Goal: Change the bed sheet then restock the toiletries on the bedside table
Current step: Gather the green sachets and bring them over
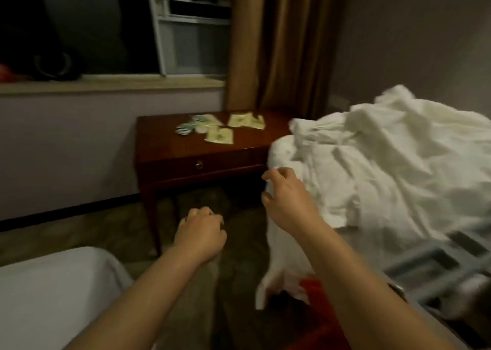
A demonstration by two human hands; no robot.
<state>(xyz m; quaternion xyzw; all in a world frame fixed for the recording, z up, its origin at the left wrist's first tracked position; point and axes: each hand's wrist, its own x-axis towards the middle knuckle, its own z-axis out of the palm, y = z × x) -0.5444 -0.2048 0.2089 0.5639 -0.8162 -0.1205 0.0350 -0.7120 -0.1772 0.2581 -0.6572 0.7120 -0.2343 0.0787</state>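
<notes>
A rumpled white sheet [385, 158] is heaped on the bed at the right and hangs down over its near corner. My right hand [287, 198] hovers at that corner with fingers loosely curled and spread, holding nothing. My left hand [199, 233] is lower, over the floor between the beds, its fingers curled in and empty. Several toiletry packets [220, 126] lie scattered on the dark wooden bedside table [202, 161].
A grey patterned mattress [438, 264] is bare at the lower right. Another white bed corner [53, 283] sits at the lower left. Brown curtains [279, 44] hang behind the table, beside a dark window. Something red [318, 310] lies under the hanging sheet.
</notes>
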